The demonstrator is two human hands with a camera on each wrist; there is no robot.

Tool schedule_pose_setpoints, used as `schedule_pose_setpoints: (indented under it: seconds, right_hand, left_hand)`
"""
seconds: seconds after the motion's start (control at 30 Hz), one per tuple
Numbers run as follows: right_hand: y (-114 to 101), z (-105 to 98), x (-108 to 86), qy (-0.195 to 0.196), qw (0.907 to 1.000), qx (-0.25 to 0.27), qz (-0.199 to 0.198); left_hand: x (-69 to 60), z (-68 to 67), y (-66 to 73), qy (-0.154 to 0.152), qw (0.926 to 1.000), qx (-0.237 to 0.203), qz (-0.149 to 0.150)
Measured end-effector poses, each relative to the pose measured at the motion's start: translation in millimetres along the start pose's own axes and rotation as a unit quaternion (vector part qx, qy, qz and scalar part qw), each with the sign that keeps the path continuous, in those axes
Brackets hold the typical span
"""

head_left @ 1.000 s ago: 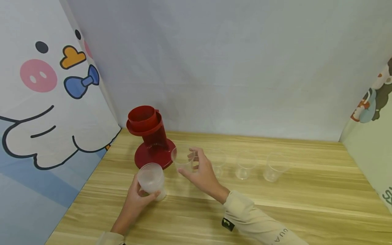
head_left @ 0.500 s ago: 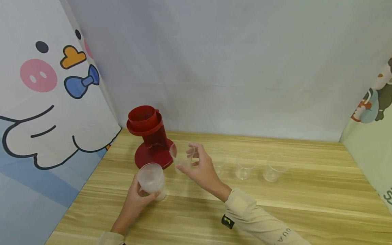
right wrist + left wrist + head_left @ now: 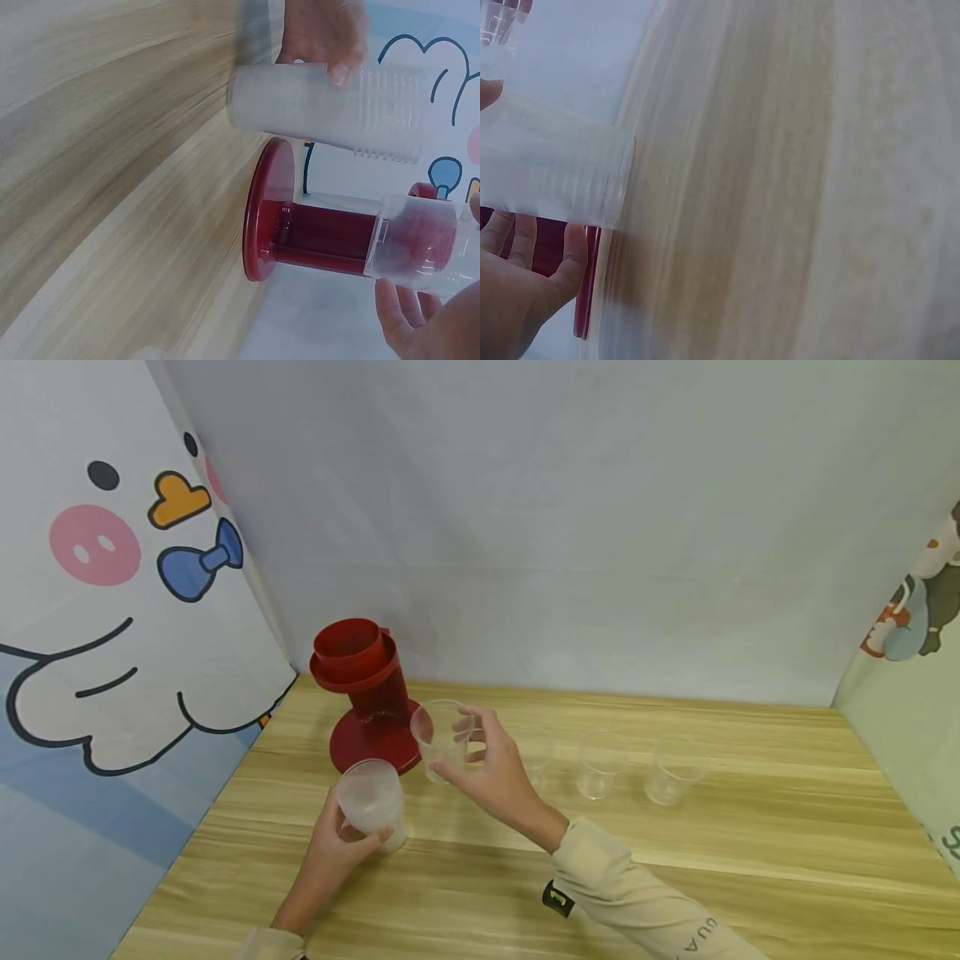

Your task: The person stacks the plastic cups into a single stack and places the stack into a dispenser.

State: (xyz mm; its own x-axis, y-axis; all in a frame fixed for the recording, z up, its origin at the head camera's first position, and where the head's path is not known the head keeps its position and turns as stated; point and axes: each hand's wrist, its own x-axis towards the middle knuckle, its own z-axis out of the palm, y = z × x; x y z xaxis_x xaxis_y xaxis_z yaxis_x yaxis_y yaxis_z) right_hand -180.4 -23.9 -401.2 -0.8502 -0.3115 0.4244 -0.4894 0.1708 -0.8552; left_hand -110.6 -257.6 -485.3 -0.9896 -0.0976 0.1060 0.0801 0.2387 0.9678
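The backdrop (image 3: pixel 570 527) (creased) is grey — the tabletop (image 3: pixel 795 843) streaky.

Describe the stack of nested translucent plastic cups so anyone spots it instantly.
On the light wood-grain table, find the red round-based stand at the back left. Nearer the person, their left hand grips the stack of nested translucent plastic cups. Its cloudy look and layered rims set it apart from the single clear plastic cups to its right.

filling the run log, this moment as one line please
left hand: grips clear plastic cup stack; right hand: holds single clear plastic cup; red round-based plastic stand: upright behind stack
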Motion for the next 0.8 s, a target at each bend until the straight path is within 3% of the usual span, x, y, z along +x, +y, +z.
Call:
schedule_pose_setpoints:
  seconds: [0.33,0.57,0.8]
  right_hand:
    - [-13,1,4.1,0.0,0.9995,0.03,-0.014]
    - [-13,2,4.8,-0.011,0.9998,0.011,-0.011]
    - [-15,4,6.9,-0.013,0.999,0.031,-0.03]
  left_hand:
    - [0.0,0.1,1.2,0.0,1.0,0.003,-0.004]
    - [0.1,-0.4,1.4,-0.004,0.9999,0.006,-0.009]
    - [0.0,-0.7,1.2,-0.003,0.9999,0.01,-0.01]
